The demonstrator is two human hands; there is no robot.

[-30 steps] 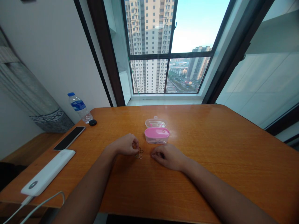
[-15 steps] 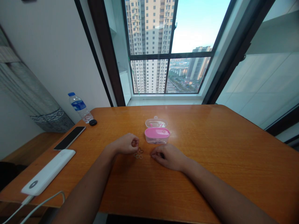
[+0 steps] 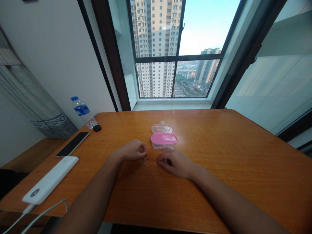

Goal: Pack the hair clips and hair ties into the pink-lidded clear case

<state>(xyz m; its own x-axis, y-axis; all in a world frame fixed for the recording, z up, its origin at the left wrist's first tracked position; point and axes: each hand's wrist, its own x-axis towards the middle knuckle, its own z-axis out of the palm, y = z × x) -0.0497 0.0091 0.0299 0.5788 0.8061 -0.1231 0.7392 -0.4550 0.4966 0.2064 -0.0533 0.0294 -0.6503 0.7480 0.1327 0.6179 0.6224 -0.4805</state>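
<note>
My left hand (image 3: pixel 134 150) is closed with thumb and fingertips pressed together, just above several thin small rings (image 3: pixel 143 162) that look like little rubber bands. What the pinch holds, if anything, is too small to make out. My right hand (image 3: pixel 175 163) rests on the table to the right of the rings, fingers curled and tips together; its inside is hidden. Beyond both hands stands a small clear box with a pink lid (image 3: pixel 163 139), its lid on. A clear, shallow container (image 3: pixel 162 128) with bits of pink sits right behind it.
On the left of the wooden table (image 3: pixel 219 143) lie a black-screened phone (image 3: pixel 73 144), a white power bank (image 3: pixel 50 179) with a cable (image 3: pixel 48 209), and a small black round object (image 3: pixel 97 127). A water bottle (image 3: pixel 84 112) stands at the left edge. A window (image 3: pixel 175 58) is behind.
My left hand has shifted slightly to the right, its fingertips now covering part of the upper rings. My right hand and the boxes have stayed in place.
</note>
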